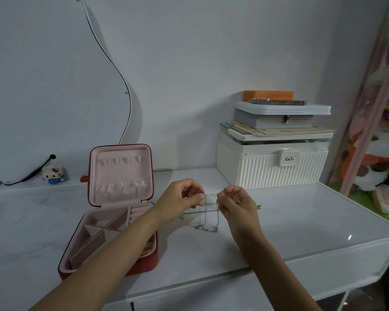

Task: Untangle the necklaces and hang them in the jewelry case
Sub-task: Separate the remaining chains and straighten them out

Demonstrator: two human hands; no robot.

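White desk [279, 221] carries the open jewelry case [112, 212]; its hooks [119, 160] are empty. Both hands, left hand [180, 198] and right hand [238, 204], pinch the tangled necklaces [206, 217] with fingers; untangling seems just begun.

Silver necklaces [206, 217] hang between the left hand [180, 199] and the right hand [238, 203], which wears a gold ring [239, 201]. Left of the left hand, the jewelry case [112, 212] is red outside and pale pink inside. Beyond the right hand, a white ribbed storage box [272, 167] carries a grey box [276, 118] and an orange box [268, 95]. The tabletop [301, 221] is glossy white.
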